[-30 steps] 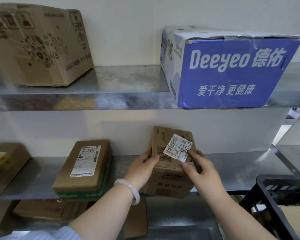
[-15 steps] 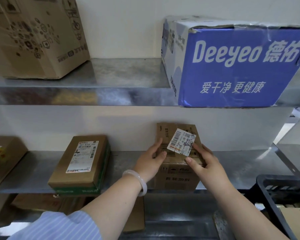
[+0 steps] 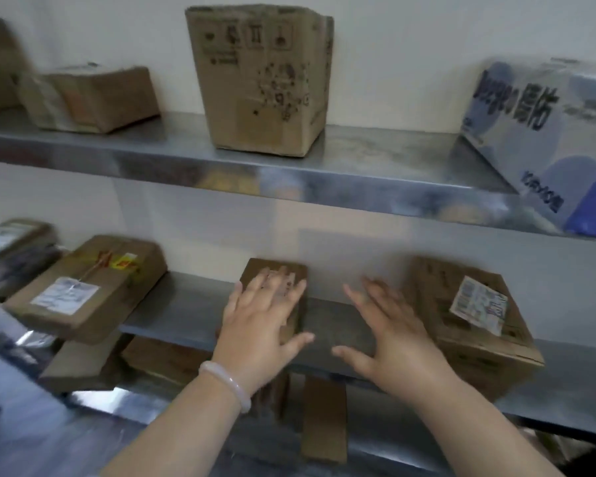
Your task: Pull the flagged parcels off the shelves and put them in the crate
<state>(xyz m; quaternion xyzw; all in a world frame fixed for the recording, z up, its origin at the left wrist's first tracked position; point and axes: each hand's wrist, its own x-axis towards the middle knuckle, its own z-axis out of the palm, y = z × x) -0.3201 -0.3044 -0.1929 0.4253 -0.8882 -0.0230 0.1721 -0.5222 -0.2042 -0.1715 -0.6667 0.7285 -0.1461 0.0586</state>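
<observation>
Middle shelf point(image 3: 186, 304), as we log it:
- One small brown parcel point(image 3: 252, 270) lies under our left hand point(image 3: 262, 325), fingers spread flat; contact is blurred.
- Our right hand point(image 3: 396, 339), fingers spread and empty, hovers between it and a labelled parcel point(image 3: 461, 332).

Bare forearms, left hand point(image 3: 258, 325), right hand point(image 3: 393, 342), one bangle point(image 3: 225, 384) at the left wrist — pale, milky

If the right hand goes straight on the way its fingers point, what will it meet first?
Probably nothing before the white back wall: the open right hand points over bare metal shelf, between the small brown cardboard box and the labelled brown carton. Depth is unclear.
</observation>
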